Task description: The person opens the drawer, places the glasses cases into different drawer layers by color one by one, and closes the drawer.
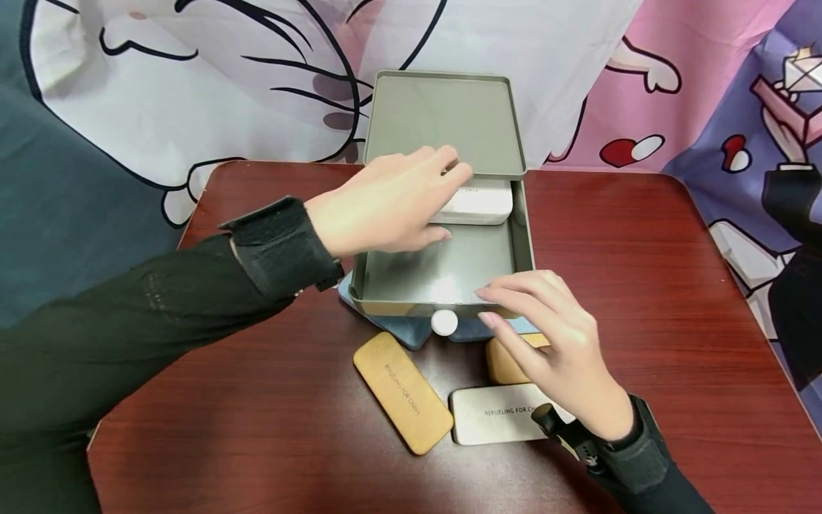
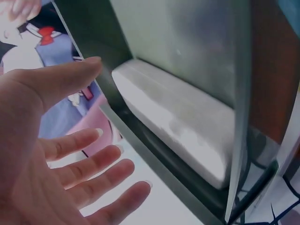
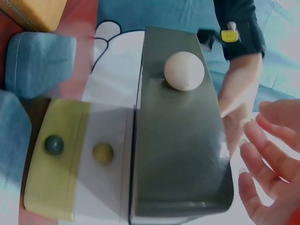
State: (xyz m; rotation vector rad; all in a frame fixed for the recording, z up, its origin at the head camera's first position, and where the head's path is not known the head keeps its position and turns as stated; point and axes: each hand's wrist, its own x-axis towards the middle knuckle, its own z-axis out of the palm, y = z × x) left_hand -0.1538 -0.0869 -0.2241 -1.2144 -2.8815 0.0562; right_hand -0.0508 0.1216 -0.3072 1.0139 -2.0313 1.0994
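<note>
Fingers, left hand (image 1: 392,203): we see them loosely spread over the tin, holding nothing.
Fingers, right hand (image 1: 555,346): parted, empty, just beside the tin's front right corner.
Tin (image 1: 424,275): open on the table (image 1: 257,407), white case (image 1: 481,207) inside at the rear.
Lid (image 1: 449,118): raised behind; we cannot tell what supports it.
Risk: we judge a left-hand knock could drop the lid; an unbraced tin could slide.
</note>
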